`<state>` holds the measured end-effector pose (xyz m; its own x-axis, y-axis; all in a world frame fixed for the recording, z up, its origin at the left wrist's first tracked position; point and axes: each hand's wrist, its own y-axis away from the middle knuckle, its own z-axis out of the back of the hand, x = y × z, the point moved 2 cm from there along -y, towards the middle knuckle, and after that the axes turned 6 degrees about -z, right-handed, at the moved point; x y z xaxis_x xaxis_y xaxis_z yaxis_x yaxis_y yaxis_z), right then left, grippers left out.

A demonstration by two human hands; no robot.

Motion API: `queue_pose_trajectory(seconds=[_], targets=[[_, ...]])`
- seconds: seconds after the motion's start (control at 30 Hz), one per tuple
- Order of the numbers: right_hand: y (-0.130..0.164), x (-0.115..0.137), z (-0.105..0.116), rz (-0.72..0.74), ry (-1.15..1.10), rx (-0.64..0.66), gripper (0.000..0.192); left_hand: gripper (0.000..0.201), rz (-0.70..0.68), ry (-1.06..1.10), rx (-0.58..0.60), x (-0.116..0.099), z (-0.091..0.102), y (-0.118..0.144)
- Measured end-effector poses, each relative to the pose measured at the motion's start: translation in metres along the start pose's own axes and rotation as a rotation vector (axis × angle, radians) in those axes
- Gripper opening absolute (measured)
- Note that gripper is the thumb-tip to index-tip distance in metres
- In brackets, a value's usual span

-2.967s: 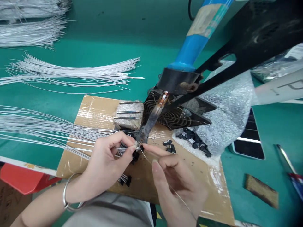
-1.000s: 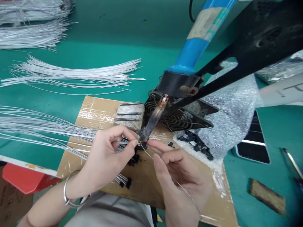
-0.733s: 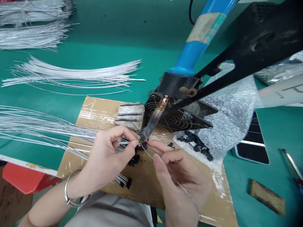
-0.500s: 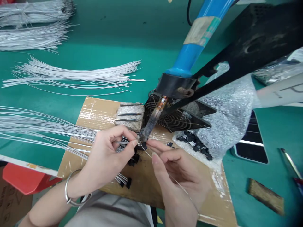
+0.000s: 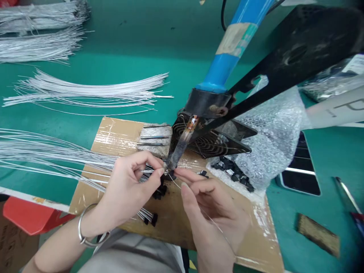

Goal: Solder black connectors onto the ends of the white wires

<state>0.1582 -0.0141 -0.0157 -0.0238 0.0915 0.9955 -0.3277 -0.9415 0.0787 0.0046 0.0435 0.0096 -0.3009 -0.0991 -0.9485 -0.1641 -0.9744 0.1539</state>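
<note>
I'm watching thru the head cam: the L hand [image 5: 135, 185] is pinching a cable end [image 5: 147, 171] b/w thumb & index, right beside the tip of the soldering iron [image 5: 184, 142], prob. b/c such a small part is needing a steady grip up close. The R hand [image 5: 214, 212] is gripping a thin wire [image 5: 175, 183] b/w thumb & a curled finger, its index pointing at the tip; whether that index is touching the cable end I'm not managing to tell. The wire is running back over the palm, presumably for feeding slack. A black bracket [image 5: 284, 72] is holding the iron tip-down, which I'm reading as leaving 2 hands free; a fan [image 5: 210, 146] is standing just behind, maybe for fumes. Black connectors [image 5: 234, 175] are lying in a pile to the R, seemingly for easy reach, & 3 metal rods [image 5: 153, 144] are resting on a pad behind the L hand. Underneath, taped cardboard [image 5: 113, 132] is covering part of the green table [image 5: 122, 64], prob. shielding it. White wire bundles [image 5: 96, 86] are filling the L side; bubble wrap [image 5: 275, 132], a phone [image 5: 301, 167] & a brown block [image 5: 318, 234] are sitting to the R
</note>
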Motion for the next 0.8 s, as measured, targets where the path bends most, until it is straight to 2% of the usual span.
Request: queue_pose_trajectory(seconds=[0.37,0.8], targets=[[0.0004,0.0006,-0.0032,0.012,-0.012,-0.011,0.021,0.012,0.013,-0.006,0.001,-0.0004,0.0011,0.0013],[0.0016,-0.0011,-0.0037,0.012,-0.010,-0.036,0.020,0.011,-0.037,-0.035,-0.008,0.0009,0.0008,-0.0006]])
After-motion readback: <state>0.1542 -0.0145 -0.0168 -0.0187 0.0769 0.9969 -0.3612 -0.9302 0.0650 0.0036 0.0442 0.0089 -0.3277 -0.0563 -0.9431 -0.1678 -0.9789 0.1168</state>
